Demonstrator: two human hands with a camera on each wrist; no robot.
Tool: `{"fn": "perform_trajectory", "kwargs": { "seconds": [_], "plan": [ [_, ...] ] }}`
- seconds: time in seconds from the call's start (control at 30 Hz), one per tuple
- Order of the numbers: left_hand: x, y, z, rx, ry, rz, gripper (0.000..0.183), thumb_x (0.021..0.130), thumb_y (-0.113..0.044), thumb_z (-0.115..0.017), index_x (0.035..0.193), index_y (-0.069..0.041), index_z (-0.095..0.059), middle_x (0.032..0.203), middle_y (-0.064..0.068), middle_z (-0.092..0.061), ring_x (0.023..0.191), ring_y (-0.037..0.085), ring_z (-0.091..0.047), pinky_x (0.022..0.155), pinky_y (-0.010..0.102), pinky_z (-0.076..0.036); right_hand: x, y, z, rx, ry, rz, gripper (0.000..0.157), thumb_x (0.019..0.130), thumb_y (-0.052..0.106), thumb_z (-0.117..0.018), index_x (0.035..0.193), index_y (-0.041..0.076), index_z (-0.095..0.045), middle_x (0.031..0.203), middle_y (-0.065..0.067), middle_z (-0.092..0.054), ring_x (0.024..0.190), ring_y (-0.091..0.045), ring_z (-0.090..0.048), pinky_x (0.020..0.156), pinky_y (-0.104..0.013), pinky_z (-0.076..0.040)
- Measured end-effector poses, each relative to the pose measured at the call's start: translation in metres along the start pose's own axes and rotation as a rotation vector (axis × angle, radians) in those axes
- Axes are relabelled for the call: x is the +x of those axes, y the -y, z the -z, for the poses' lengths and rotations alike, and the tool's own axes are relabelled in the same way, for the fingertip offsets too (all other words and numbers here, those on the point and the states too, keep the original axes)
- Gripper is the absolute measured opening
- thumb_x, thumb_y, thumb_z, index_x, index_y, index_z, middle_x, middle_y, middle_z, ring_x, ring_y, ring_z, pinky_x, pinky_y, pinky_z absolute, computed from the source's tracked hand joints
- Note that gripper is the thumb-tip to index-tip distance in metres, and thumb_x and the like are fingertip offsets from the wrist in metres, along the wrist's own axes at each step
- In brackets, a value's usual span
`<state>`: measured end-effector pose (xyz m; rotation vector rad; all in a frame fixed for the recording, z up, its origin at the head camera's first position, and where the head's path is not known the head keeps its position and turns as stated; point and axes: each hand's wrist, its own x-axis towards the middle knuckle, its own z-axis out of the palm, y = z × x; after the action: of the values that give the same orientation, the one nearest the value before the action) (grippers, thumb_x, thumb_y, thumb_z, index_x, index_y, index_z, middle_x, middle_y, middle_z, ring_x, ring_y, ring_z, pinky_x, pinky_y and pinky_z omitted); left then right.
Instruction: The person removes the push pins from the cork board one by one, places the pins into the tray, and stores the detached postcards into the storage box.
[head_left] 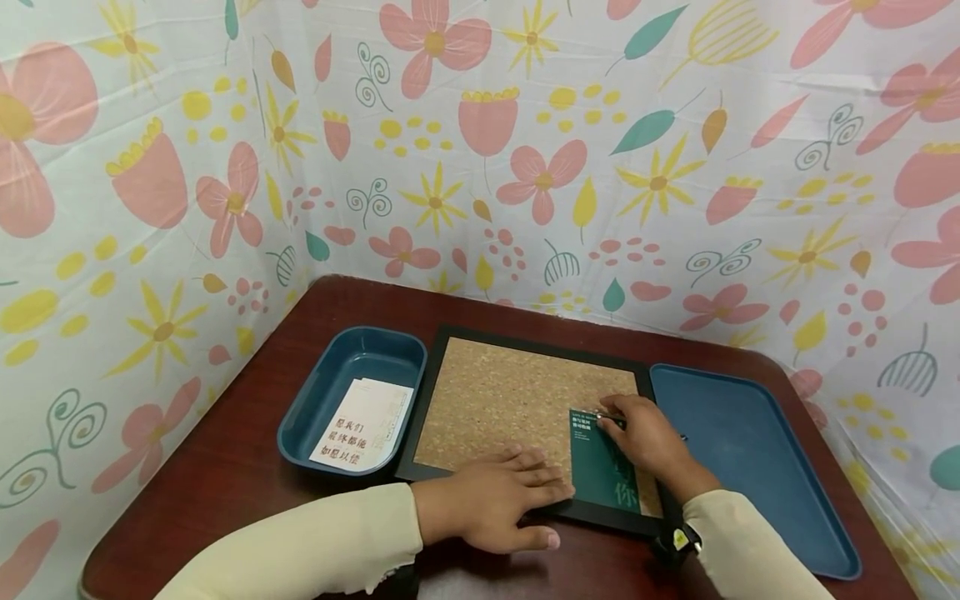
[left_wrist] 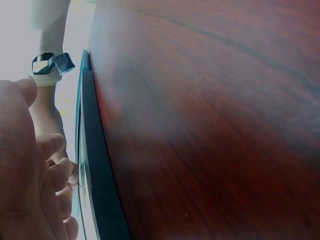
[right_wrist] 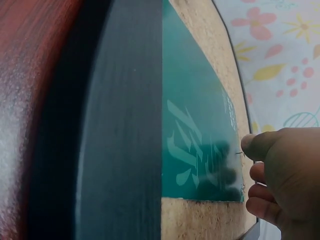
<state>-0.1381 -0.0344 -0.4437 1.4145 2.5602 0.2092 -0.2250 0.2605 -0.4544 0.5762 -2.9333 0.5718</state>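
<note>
A cork board (head_left: 517,375) with a black frame lies on the table, a green printed card (head_left: 600,467) on its lower right part. My left hand (head_left: 502,500) rests palm down across the board's near edge, fingers spread, fingertips at the card's left edge. My right hand (head_left: 645,429) is at the card's top right, fingers bent. From its thumb and fingers a thin dark stick-like item (head_left: 613,418) sticks out over the card's top edge; mostly hidden, its kind I cannot tell. In the right wrist view the thumb (right_wrist: 252,144) is right at the card's top edge.
Left of the board stands a deep blue tray (head_left: 300,408) holding white printed cards (head_left: 363,425). A shallow blue tray (head_left: 757,467) lies to the right, close to the frame. Flower-patterned cloth (head_left: 540,167) hangs behind the brown table (head_left: 255,392).
</note>
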Motion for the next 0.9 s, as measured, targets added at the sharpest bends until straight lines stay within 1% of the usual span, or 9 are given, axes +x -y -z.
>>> {"fn": "perform_trajectory", "kwargs": {
  "seconds": [0.1,0.33,0.43,0.63,0.9],
  "plan": [
    [0.004,0.000,-0.001,-0.007,0.009,-0.005,0.068,0.103,-0.071,-0.015,0.163,-0.039,-0.019,0.169,-0.014,-0.015,0.156,0.014,-0.008,0.125,0.042,-0.008,0.000,0.000,0.000,0.002,0.004,-0.001,0.041,0.098,0.014,-0.072,0.134,-0.004,-0.063,0.120,-0.020,-0.068,0.107,-0.038,-0.066,0.084,-0.056,-0.055],
    [0.012,-0.001,-0.003,0.021,0.034,0.010,0.069,0.101,-0.073,-0.011,0.163,-0.042,-0.014,0.168,-0.015,-0.012,0.155,0.012,-0.006,0.125,0.040,-0.005,0.001,-0.003,0.000,-0.007,-0.005,0.020,0.037,0.098,0.012,-0.072,0.131,-0.003,-0.066,0.114,-0.018,-0.069,0.101,-0.035,-0.067,0.080,-0.053,-0.057],
    [0.014,-0.001,-0.004,0.024,0.040,0.010,0.069,0.101,-0.072,-0.012,0.163,-0.041,-0.015,0.168,-0.015,-0.011,0.155,0.011,-0.005,0.125,0.041,-0.005,0.002,-0.002,0.000,-0.021,-0.011,0.025,0.035,0.098,0.012,-0.072,0.129,-0.003,-0.066,0.113,-0.018,-0.070,0.100,-0.034,-0.067,0.080,-0.052,-0.057],
    [0.016,-0.001,-0.007,0.013,0.052,0.010,0.069,0.101,-0.072,-0.014,0.163,-0.042,-0.015,0.168,-0.016,-0.010,0.155,0.011,-0.004,0.125,0.043,-0.007,0.003,0.001,-0.002,-0.027,-0.004,0.012,0.033,0.097,0.011,-0.073,0.126,-0.003,-0.067,0.110,-0.018,-0.069,0.100,-0.035,-0.066,0.080,-0.053,-0.056],
    [0.018,-0.001,-0.007,0.018,0.039,0.004,0.068,0.102,-0.072,-0.016,0.163,-0.042,-0.017,0.168,-0.016,-0.012,0.156,0.013,-0.005,0.125,0.043,-0.009,0.004,0.000,-0.002,-0.050,-0.021,0.019,0.032,0.097,0.012,-0.072,0.125,-0.003,-0.067,0.111,-0.018,-0.069,0.101,-0.036,-0.065,0.079,-0.053,-0.056]
  ]
}}
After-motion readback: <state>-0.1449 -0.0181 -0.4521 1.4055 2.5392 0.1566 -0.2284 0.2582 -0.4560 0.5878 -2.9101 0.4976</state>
